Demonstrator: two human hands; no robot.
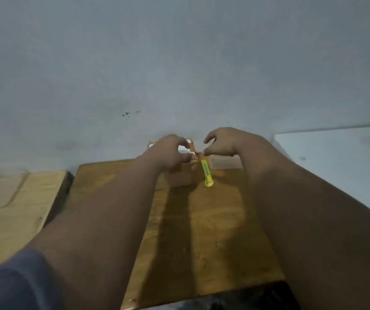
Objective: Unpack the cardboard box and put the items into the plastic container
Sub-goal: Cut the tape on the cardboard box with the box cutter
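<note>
Cardboard box (180, 176) sits at the far edge of the wooden table (201, 231), against the wall; my left hand (168, 151) curls over its top, fingers apparently gripping a flap; yellow cutter (206, 174) lies just beside the box's right side; my right hand (222, 142) has curled fingers near the box corner, grip too blurred to tell. Risks: tugging flaps could slide the box and knock the cutter; blade state unseen; plastic container not identifiable.
</note>
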